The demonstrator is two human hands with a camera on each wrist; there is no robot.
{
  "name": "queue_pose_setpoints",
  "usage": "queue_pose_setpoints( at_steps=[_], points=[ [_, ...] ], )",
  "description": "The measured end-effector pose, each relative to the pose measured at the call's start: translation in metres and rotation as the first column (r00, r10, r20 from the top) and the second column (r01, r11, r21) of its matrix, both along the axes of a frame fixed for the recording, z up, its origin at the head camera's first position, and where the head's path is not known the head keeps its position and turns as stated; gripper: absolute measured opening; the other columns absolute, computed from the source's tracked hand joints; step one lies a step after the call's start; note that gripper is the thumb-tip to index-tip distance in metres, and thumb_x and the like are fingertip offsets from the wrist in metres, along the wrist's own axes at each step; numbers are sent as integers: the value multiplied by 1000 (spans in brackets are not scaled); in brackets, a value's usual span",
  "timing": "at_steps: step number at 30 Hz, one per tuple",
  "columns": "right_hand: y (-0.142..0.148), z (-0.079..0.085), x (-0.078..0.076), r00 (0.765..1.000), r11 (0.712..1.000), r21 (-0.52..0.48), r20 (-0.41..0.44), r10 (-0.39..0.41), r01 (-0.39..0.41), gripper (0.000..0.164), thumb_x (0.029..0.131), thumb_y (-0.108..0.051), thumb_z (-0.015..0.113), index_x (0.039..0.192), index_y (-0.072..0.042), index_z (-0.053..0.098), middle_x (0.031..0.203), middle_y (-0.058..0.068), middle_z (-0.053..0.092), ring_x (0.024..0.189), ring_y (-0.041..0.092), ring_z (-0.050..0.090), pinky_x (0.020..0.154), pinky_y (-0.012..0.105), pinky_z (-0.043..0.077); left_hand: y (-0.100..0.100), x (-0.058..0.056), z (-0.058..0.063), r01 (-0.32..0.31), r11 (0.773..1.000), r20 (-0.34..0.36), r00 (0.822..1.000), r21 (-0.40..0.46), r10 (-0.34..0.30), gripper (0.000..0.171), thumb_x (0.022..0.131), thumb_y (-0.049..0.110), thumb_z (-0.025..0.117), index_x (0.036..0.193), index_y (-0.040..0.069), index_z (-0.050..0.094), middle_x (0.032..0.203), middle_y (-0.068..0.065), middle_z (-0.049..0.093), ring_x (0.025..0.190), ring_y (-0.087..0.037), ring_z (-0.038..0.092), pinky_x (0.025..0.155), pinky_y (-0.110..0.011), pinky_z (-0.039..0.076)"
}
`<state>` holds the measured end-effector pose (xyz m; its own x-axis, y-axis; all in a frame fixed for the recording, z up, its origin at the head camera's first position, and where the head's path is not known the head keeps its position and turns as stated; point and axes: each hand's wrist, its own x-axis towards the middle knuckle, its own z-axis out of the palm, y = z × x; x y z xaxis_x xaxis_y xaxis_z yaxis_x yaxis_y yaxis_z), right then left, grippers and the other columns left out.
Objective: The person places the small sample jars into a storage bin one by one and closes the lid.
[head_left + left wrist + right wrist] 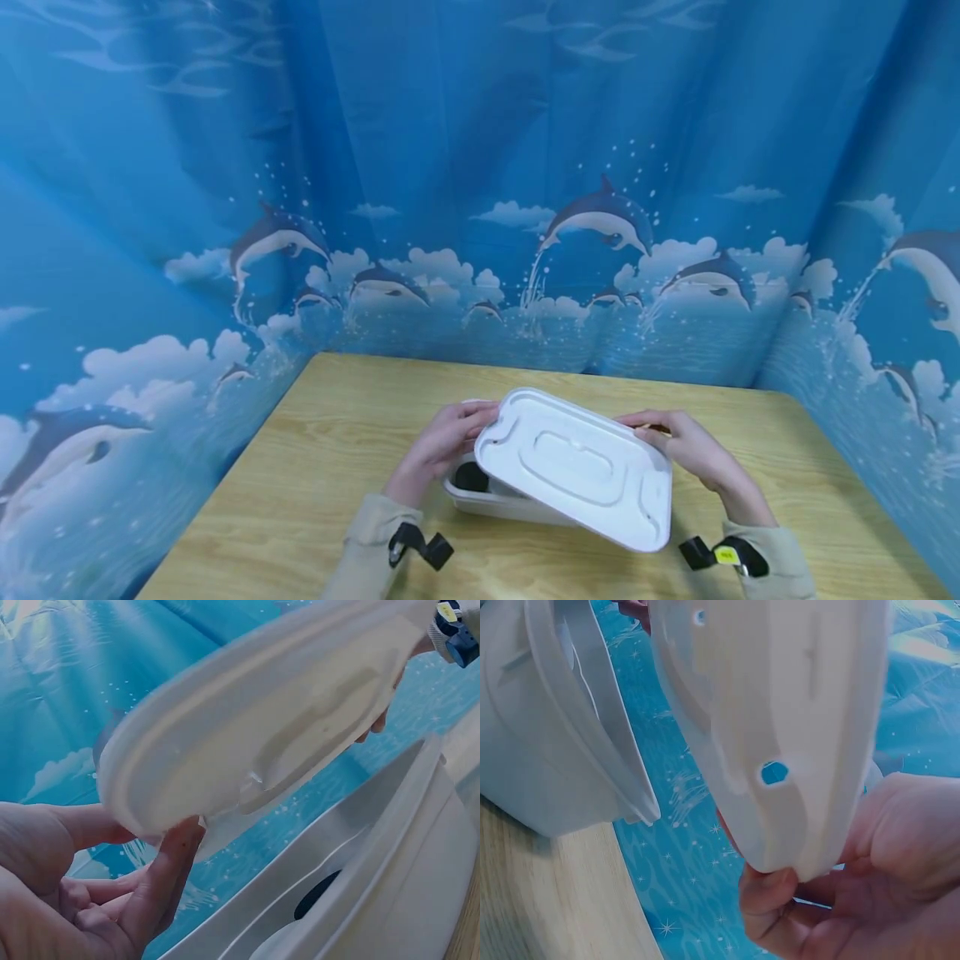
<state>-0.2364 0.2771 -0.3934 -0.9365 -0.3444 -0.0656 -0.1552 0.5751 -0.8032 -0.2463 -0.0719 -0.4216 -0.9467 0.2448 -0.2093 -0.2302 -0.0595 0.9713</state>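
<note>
A white rectangular lid (pixel 577 471) with rounded corners hangs tilted over a white box (pixel 513 507), its right end lower in the head view. My left hand (pixel 444 435) pinches the lid's left end between thumb and fingers. At the opposite end, my right hand (pixel 686 446) grips the edge. The right wrist view shows the lid's underside (pixel 780 712) with small holes through it. Through the uncovered left part of the box, a dark round thing (pixel 472 477) shows inside; the lid hides most of the interior.
The box stands on a light wood-grain table (pixel 360 417). A blue curtain (pixel 450 150) printed with dolphins and clouds hangs behind the table and along both sides. Dark straps with small devices (pixel 420 546) sit on both wrists over beige sleeves.
</note>
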Motion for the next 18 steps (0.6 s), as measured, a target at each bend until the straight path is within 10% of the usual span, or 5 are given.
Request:
queue_pose_setpoints(
  at_steps=[18],
  points=[
    [3, -3, -5, 992, 947, -306, 108, -65, 95, 57, 108, -20, 51, 151, 12, 33, 138, 29, 55, 94, 15, 69, 88, 33, 61, -29, -6, 8, -160, 980, -97, 980, 118, 172, 44, 103, 11, 58, 141, -9, 51, 126, -20, 67, 100, -12, 69, 84, -19, 58]
  ],
)
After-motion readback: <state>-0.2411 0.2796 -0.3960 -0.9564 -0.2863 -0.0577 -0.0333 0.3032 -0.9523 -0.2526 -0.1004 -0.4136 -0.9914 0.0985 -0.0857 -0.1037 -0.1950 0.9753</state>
